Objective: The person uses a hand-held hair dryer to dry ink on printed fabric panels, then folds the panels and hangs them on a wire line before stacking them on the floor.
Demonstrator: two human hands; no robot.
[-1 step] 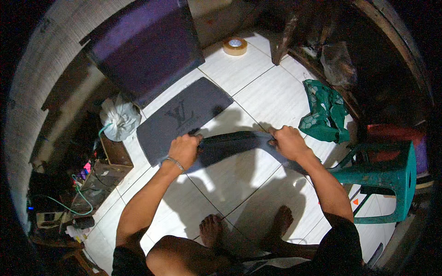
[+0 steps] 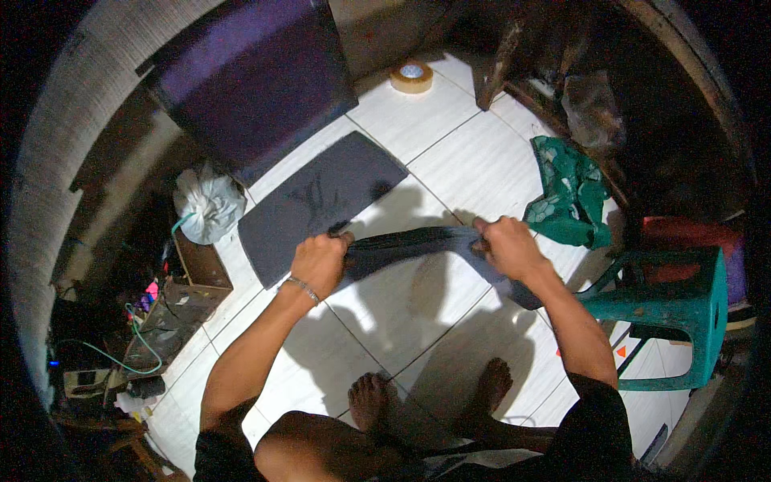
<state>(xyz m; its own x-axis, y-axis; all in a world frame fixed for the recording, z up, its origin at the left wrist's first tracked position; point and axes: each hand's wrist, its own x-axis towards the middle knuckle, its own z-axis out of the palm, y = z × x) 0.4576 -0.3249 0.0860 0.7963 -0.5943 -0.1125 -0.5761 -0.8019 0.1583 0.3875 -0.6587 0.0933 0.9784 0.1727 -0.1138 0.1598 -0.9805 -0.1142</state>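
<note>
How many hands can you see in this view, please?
2: the left hand grips the dark cloth toward its left end, and the right hand grips it toward its right. No others show, though the surroundings are dim.

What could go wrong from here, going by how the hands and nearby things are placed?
1. The dark grey, soft-looking cloth spans the space between the left grip and the right grip; if either one loosens, that end might drop toward the white tiled floor.
2. The right forearm overlaps the green plastic stool in this view, so a sideways swing could knock it, though the actual gap is unclear.
</note>
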